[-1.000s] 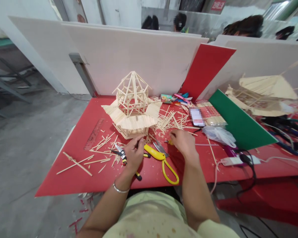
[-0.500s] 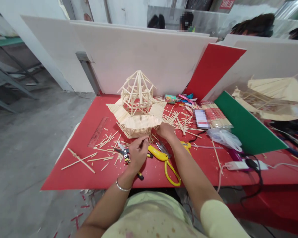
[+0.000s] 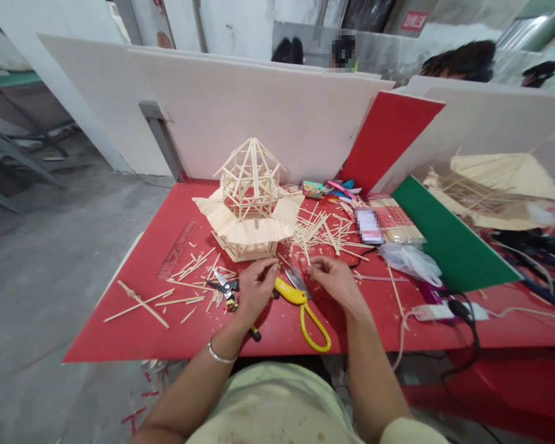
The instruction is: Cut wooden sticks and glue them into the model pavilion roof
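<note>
A small pavilion model built of thin wooden sticks (image 3: pixel 250 203) stands on the red table (image 3: pixel 134 333). My left hand (image 3: pixel 253 290) hovers just in front of the model, fingers pinched together near its base on something too small to make out. My right hand (image 3: pixel 335 280) is to its right, fingers curled in a pinch; a thin stick seems to lie at its fingertips. Yellow-handled scissors (image 3: pixel 305 305) lie between the two hands. Small cutters with a yellow and black handle (image 3: pixel 229 290) lie under my left hand.
Loose sticks (image 3: pixel 326 228) are scattered behind my right hand and at the left (image 3: pixel 141 302). A red ruler (image 3: pixel 176 250), a plastic bag (image 3: pixel 409 259), a green board (image 3: pixel 444 237), a cable and white plug (image 3: pixel 444 308) and white partition boards (image 3: pixel 259 111) surround the work spot. Other people sit behind the partitions.
My right hand drew back from the stick pile beside the model to the front, near the scissors. My left hand stayed pinched in front of the model.
</note>
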